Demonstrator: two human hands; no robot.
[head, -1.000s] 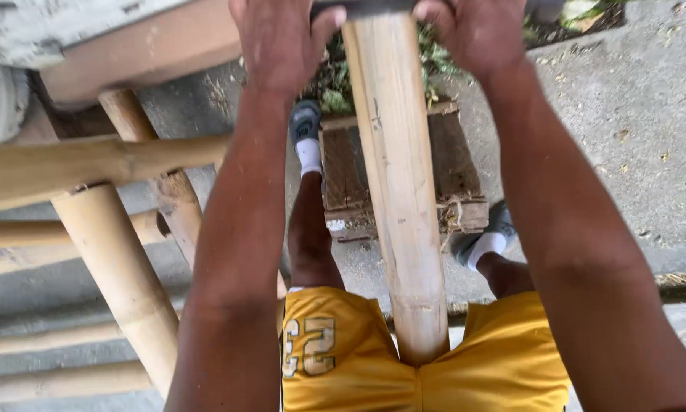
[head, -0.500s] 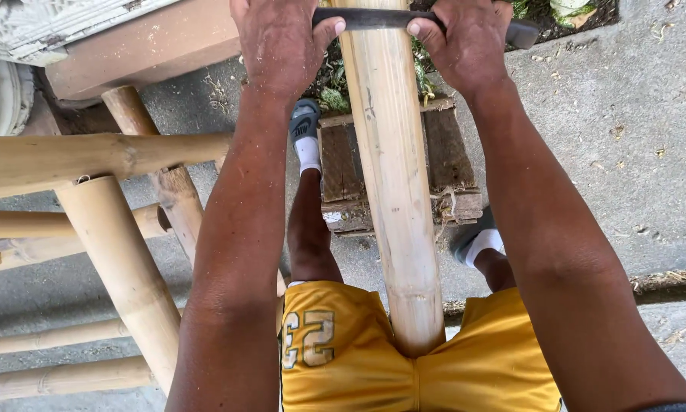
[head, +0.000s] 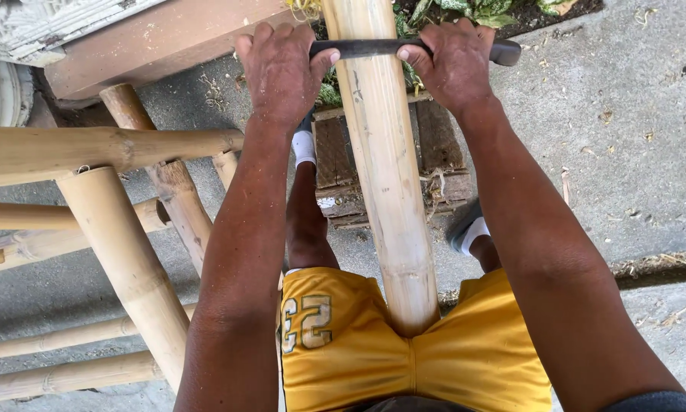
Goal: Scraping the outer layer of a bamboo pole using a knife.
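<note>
- The left hand is clenched around one end of a dark two-handled blade, upper middle of the frame.
- The right hand grasps the blade's other end, its dark handle tip sticking out to the right.
- The blade lies crosswise on a thick bamboo pole, touching its top surface.
- The pole runs from the top centre down to the person's lap, its near end between the thighs against yellow shorts.
- Beneath the pole sits a weathered wooden block on a concrete floor.
- A bamboo frame fills the left side.
</note>
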